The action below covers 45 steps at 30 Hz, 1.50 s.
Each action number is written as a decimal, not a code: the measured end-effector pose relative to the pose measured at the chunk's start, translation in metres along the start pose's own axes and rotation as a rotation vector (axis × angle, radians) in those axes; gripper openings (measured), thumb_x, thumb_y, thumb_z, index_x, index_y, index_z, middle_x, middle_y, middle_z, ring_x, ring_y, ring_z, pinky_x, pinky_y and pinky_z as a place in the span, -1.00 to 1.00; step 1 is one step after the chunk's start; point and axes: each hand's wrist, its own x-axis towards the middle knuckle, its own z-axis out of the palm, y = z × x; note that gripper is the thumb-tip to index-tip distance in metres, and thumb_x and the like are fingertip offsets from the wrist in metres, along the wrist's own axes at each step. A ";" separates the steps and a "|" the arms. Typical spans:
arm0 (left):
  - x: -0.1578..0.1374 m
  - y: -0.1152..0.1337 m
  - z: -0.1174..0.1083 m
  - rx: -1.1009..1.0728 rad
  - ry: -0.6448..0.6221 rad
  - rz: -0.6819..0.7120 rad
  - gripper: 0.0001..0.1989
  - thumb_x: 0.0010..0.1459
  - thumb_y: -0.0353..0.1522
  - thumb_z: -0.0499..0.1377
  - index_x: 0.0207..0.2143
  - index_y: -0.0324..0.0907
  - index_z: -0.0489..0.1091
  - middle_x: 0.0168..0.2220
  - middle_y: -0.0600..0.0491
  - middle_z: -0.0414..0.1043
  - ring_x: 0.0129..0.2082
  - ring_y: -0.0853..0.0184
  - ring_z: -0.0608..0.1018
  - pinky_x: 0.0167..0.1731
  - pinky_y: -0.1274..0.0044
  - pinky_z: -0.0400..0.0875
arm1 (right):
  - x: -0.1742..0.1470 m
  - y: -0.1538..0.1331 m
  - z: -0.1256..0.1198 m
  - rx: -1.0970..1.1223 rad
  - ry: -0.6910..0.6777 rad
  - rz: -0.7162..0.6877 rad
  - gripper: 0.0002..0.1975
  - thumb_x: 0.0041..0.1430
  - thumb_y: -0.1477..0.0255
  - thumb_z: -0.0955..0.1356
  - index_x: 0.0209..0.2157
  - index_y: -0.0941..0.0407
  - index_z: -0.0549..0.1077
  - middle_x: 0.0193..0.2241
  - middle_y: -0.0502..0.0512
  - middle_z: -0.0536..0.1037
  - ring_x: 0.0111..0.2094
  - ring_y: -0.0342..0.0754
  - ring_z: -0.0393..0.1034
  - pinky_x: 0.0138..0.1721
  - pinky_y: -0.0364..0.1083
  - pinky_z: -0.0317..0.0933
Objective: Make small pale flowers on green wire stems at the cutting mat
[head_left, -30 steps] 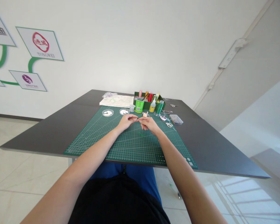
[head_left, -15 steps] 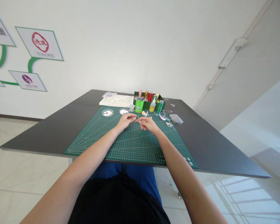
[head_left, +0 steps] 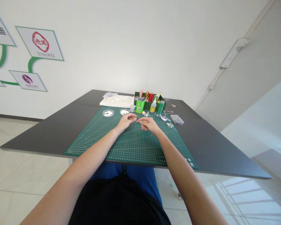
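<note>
My left hand (head_left: 125, 121) and my right hand (head_left: 150, 123) meet fingertip to fingertip above the green cutting mat (head_left: 131, 147). Both are closed in a pinch at a tiny dark greenish piece (head_left: 137, 118), too small to name. The other fingers of my right hand curl loosely downward. Below that hand, a faint green thread (head_left: 142, 135) shows on the mat. Just beyond my fingertips lies a small pale-pink and white item (head_left: 144, 113), partly covered by the right hand.
Behind my hands stand a bright green can (head_left: 140, 105), a glue bottle (head_left: 153, 106), a green thread spool (head_left: 160, 107) and a box of spools (head_left: 165, 104). Shallow dishes (head_left: 108, 113) lie left; white-handled scissors (head_left: 170, 125) and a clear plastic case (head_left: 177, 119) lie right. White sheets (head_left: 117, 101) sit behind.
Both hands stay in nearly the same place, fingertips together. Only a very slight shift of the fingers around the tiny piece shows.
</note>
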 end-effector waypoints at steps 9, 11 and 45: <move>0.000 0.001 0.000 0.021 0.001 0.037 -0.69 -0.02 -0.27 0.35 -0.22 -0.25 0.50 -0.41 0.06 0.45 -0.51 0.42 0.42 -0.57 0.60 0.26 | 0.002 0.002 -0.003 0.037 0.062 0.006 -0.63 0.08 0.18 0.42 -0.22 0.19 0.58 -0.72 -0.08 0.44 -0.74 -0.24 0.15 -0.70 -0.23 0.00; 0.000 0.002 0.000 0.029 -0.007 0.048 -0.69 -0.01 -0.26 0.35 -0.23 -0.24 0.49 -0.42 0.07 0.44 -0.51 0.42 0.42 -0.56 0.60 0.27 | 0.002 0.001 -0.004 0.057 0.082 0.007 -0.61 0.07 0.16 0.43 -0.20 0.19 0.57 -0.71 -0.09 0.44 -0.74 -0.24 0.15 -0.70 -0.23 0.00; -0.004 0.007 0.004 -0.012 -0.166 0.022 -0.56 -0.03 -0.07 0.37 -0.30 -0.27 0.50 -0.43 0.06 0.48 -0.53 0.45 0.41 -0.57 0.62 0.20 | 0.002 -0.002 -0.004 0.252 0.192 -0.031 -0.55 -0.07 0.09 0.55 -0.31 0.16 0.53 -0.73 -0.17 0.30 -0.72 -0.28 0.05 -0.71 -0.22 -0.10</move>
